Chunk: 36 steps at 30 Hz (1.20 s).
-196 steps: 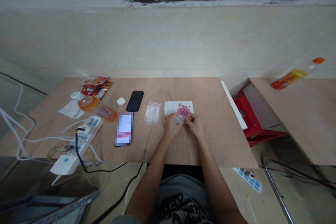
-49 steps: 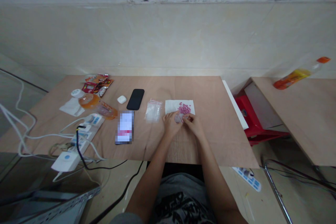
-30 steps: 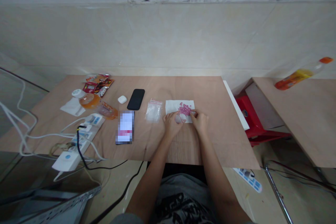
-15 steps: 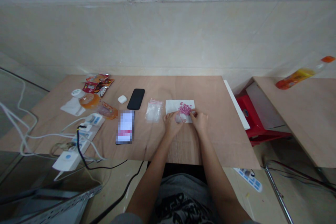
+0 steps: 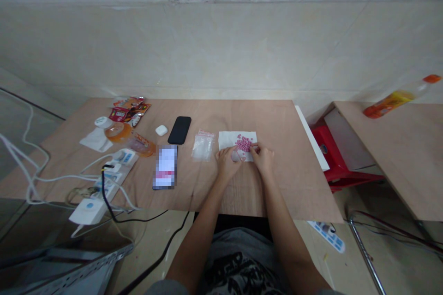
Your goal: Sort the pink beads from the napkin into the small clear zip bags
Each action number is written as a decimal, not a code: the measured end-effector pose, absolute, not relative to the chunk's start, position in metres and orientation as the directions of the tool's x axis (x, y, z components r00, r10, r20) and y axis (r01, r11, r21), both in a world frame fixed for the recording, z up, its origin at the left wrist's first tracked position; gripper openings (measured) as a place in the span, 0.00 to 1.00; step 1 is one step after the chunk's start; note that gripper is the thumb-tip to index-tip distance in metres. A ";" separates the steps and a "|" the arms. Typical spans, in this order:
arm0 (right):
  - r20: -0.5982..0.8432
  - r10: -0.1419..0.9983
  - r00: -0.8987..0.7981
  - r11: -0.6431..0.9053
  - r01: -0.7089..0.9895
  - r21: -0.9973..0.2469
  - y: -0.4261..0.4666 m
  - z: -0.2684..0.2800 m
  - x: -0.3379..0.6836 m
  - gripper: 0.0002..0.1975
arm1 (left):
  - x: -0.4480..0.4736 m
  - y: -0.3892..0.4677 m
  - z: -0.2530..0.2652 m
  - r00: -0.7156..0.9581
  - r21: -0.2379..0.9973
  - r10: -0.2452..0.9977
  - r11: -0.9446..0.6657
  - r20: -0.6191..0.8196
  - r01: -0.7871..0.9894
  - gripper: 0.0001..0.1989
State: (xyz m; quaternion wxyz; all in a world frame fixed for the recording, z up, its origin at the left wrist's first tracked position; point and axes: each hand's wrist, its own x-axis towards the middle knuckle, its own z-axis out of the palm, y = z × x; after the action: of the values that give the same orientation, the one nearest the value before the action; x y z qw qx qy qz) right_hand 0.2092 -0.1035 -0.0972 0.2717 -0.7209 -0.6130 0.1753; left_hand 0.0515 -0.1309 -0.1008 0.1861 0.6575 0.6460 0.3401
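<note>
Small pink beads (image 5: 244, 142) lie in a loose pile on a white sheet of paper (image 5: 226, 137). My left hand (image 5: 227, 163) rests at the paper's lower left, its fingers closed on a small clear plastic bag (image 5: 236, 156) with a pinkish edge. At the right side of the pile is my right hand (image 5: 263, 158), thumb and forefinger pinched together by the beads. Whatever sits in that pinch is too small to make out. More clear zip bags (image 5: 203, 145) lie flat to the left of the paper.
Left on the table are a black phone (image 5: 179, 130), a lit phone (image 5: 165, 167), a white case (image 5: 161, 130), an orange drink bottle (image 5: 129, 139), snack packets (image 5: 128, 110) and a power strip (image 5: 104, 186) with cables. A red stool (image 5: 330, 152) stands right.
Both hands stay in nearly the same place over the paper. No clear movement of the beads or the bag shows.
</note>
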 end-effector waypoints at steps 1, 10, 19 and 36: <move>0.077 0.978 0.193 -0.108 0.786 -0.608 -0.105 -0.096 0.210 0.15 | 0.052 -0.131 -0.101 -0.067 0.684 0.976 -0.094 0.206 0.724 0.27; 0.004 0.978 0.207 -0.167 0.802 -0.573 -0.112 -0.085 0.215 0.12 | 0.053 -0.131 -0.100 -0.070 0.682 0.976 -0.092 0.205 0.726 0.26; -0.006 0.979 0.205 -0.175 0.821 -0.543 -0.112 -0.083 0.212 0.12 | 0.052 -0.131 -0.099 -0.072 0.686 0.976 -0.092 0.207 0.722 0.27; 0.056 0.998 0.011 0.042 0.505 -0.862 -0.129 -0.086 0.190 0.17 | 0.052 -0.132 -0.099 -0.068 0.691 0.976 -0.098 0.208 0.716 0.24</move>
State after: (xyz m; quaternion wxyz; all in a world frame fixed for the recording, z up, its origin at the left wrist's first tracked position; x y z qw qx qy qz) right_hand 0.1903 -0.1294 -0.0856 0.3707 -0.6068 -0.6195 0.3326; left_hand 0.0518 -0.1316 -0.0992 0.1886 0.6559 0.6447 0.3443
